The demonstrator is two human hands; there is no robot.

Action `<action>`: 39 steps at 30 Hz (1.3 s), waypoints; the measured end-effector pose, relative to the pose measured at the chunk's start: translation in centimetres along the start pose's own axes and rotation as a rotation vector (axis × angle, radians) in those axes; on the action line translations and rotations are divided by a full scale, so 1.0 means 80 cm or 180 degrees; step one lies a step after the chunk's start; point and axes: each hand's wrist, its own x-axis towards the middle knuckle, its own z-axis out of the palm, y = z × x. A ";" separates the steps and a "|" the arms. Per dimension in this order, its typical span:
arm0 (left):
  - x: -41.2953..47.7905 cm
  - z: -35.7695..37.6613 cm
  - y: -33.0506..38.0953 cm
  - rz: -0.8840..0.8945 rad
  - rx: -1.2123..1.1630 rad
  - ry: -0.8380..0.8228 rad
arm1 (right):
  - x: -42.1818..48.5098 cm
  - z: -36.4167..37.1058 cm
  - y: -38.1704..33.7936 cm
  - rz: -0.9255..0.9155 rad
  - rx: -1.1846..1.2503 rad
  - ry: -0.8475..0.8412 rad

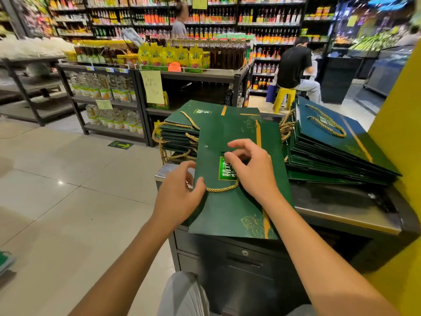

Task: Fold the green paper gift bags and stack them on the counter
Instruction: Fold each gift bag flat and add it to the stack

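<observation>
At the near edge of the table (341, 202), a flattened green bag (230, 210) lies with its lower part jutting out past the table's front lip, over the floor (79, 201). The left hand (180, 192) grips the bag's left edge, fingers tucked under and thumb on top beside the gold rope handle (222, 189). The right hand (250, 169) sits on the bag's face with its fingers curled over the green-and-white label, and I cannot tell whether they pinch anything or only press. The worry, as I see it, is that overhang: if either hand lets go before the bag is slid further onto the table, it could tip off the front lip and drop. The loose rope loop could also get trapped inside a crease and leave the bag lumpy. At the table's far end the far stack (177, 133) has ropes dangling over the table's left side, and on the table's right side the right stack (337, 151) lies fanned and tilted. A careless shove while placing this bag could snag those ropes or set the tilted pile sliding.
</observation>
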 end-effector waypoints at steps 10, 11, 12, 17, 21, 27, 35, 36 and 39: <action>0.071 0.006 -0.001 -0.0261 -0.1191 -0.0171 | -0.020 -0.016 0.004 -0.0065 -0.0212 -0.0350; 0.070 0.007 -0.002 -0.0245 -0.1303 -0.0126 | -0.019 -0.015 0.003 -0.0073 -0.0229 -0.0358; 0.068 0.009 -0.004 -0.0205 -0.1388 -0.0090 | -0.017 -0.014 0.002 -0.0099 -0.0253 -0.0359; 0.064 0.008 -0.011 -0.0054 -0.1549 -0.0204 | 0.009 0.003 -0.010 -0.0307 -0.0321 -0.0299; 0.062 0.003 -0.015 -0.0037 -0.1549 -0.0365 | 0.021 0.021 -0.008 -0.0493 -0.0443 -0.0221; 0.063 0.001 -0.024 0.0049 -0.1397 -0.0439 | 0.016 0.029 0.009 -0.0760 -0.0440 -0.0123; 0.060 0.004 -0.027 0.0115 -0.1458 -0.0413 | 0.014 0.029 0.018 -0.1048 -0.0683 -0.0152; 0.061 0.004 -0.028 0.0125 -0.1461 -0.0418 | 0.014 0.029 0.019 -0.1086 -0.0685 -0.0140; 0.061 0.003 -0.030 0.0201 -0.1478 -0.0455 | 0.015 0.028 0.021 -0.1138 -0.0575 -0.0107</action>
